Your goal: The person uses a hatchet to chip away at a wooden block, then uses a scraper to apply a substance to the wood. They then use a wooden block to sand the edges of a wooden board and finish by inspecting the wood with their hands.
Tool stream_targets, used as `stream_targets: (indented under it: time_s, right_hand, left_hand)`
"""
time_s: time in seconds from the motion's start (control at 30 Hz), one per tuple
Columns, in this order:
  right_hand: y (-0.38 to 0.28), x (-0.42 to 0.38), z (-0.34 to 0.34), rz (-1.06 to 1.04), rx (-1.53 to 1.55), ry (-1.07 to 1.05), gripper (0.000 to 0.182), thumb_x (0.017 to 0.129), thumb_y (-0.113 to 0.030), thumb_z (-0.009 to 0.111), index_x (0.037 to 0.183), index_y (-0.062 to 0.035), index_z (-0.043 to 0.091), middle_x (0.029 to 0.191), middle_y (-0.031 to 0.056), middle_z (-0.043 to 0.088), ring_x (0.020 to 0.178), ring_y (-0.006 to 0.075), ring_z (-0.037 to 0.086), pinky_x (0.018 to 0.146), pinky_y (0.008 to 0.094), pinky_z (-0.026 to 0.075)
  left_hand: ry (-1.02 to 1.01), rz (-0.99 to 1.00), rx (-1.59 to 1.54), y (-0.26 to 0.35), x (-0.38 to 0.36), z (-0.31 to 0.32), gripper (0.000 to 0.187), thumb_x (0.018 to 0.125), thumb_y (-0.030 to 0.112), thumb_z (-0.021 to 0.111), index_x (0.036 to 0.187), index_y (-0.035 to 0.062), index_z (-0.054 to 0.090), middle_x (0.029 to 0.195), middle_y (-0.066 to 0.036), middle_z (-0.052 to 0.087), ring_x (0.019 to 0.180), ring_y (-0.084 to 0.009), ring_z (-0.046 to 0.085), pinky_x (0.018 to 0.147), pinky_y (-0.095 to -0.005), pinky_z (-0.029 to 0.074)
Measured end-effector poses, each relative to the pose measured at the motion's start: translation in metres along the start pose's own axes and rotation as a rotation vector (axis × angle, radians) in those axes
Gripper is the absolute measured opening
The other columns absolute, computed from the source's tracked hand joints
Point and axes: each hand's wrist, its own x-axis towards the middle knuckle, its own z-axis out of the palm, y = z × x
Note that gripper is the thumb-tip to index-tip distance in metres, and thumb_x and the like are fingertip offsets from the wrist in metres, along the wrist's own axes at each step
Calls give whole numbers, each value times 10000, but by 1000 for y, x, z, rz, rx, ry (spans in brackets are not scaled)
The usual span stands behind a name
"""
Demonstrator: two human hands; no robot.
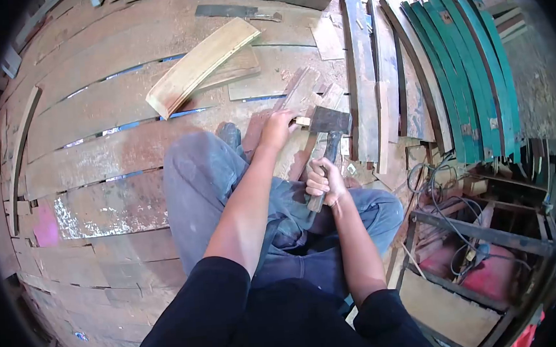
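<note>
My right hand [325, 182] is wrapped round the handle of a hatchet [330, 121], with its broad dark metal head pointing away from me. Between the fingertips of my left hand [277, 129] is a small pale wood piece [302, 121], its far end right at the edge of the hatchet head. Beneath both hands lies a wooden block [303, 144], partly hidden by the hatchet and my left forearm. I sit on the plank floor with my legs folded around this spot.
A curved pale board [203, 66] rests across another board ahead. Beyond it lies a dark flat tool [228, 10]. Long planks [361, 77] and curved green slats [458, 70] stand at the right. Close on my right is a metal frame [482, 231] with cables and a red part.
</note>
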Motion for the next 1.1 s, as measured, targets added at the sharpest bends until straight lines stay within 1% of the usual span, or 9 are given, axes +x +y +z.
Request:
stream_targets:
  time_s: [0.13, 0.27, 0.3, 0.43, 0.53, 0.73, 0.83, 1.0, 1.1]
  right_hand:
    - [-17, -8, -11, 10, 220, -178, 369, 959, -226, 447, 604, -144, 389, 419, -54, 289, 299, 64, 256, 313, 236, 233]
    - [-23, -20, 0, -105, -15, -24, 352, 950, -245, 469, 623, -138, 393, 435, -62, 292, 300, 54, 248, 309, 231, 221]
    - [-25, -23, 3, -95, -32, -13, 364, 943, -250, 487, 613, -139, 382, 444, -50, 289, 305, 58, 241, 314, 240, 213]
    - [-27, -27, 16, -93, -315, 227, 394, 932, -226, 509, 587, -134, 343, 460, -22, 263, 327, 92, 237, 332, 284, 198]
    - [-26, -23, 18, -139, -536, 352, 392, 932, -216, 506, 590, -124, 337, 462, -18, 281, 331, 105, 250, 332, 297, 203]
    - [-20, -19, 26, -147, -633, 420, 354, 925, -161, 490, 596, -107, 371, 460, 2, 324, 328, 111, 282, 324, 307, 226]
    - [-14, -20, 34, -175, -682, 478, 348, 917, -139, 494, 595, -103, 367, 460, 6, 334, 327, 113, 297, 319, 309, 242]
    - [-4, -30, 32, -163, -707, 497, 354, 914, -134, 502, 582, -87, 388, 450, 17, 362, 326, 123, 345, 317, 310, 279]
    - [2, -30, 27, -170, -871, 540, 353, 916, -138, 509, 581, -60, 429, 445, 30, 402, 333, 125, 381, 319, 313, 301]
  left_hand:
    - [6, 36, -30, -11, 3, 7, 311, 729, 66, 744, 1038, 87, 715, 1092, -138, 680, 1024, -324, 634, 917, -388, 500]
    - [7, 23, 13, -16, 0, 12, 323, 729, 77, 750, 1050, 95, 714, 1084, -139, 682, 1014, -327, 637, 902, -391, 508]
    - [3, 27, 13, -13, 0, 10, 324, 730, 78, 750, 1052, 96, 714, 1080, -142, 682, 1008, -329, 638, 899, -393, 509]
    - [-29, 24, -11, -8, 1, 4, 313, 739, 83, 744, 1050, 91, 713, 1061, -149, 682, 982, -336, 643, 887, -404, 511]
    - [-19, 50, 56, -16, 3, 7, 308, 751, 100, 745, 1057, 117, 716, 1048, -153, 687, 952, -349, 649, 846, -399, 519]
    - [-3, 53, 6, -10, 2, 5, 297, 736, 87, 741, 1032, 73, 713, 1040, -135, 687, 967, -330, 644, 876, -410, 511]
    - [11, 54, -24, -7, 3, 1, 295, 738, 97, 751, 1032, 94, 724, 1048, -151, 689, 948, -339, 657, 851, -391, 525]
    - [5, -2, -40, -3, 1, -2, 307, 731, 70, 744, 1036, 84, 718, 1067, -147, 686, 960, -330, 656, 860, -385, 525]
    - [9, 5, -81, -2, 3, -3, 309, 719, 52, 740, 1026, 77, 714, 1064, -142, 688, 969, -325, 654, 866, -381, 524]
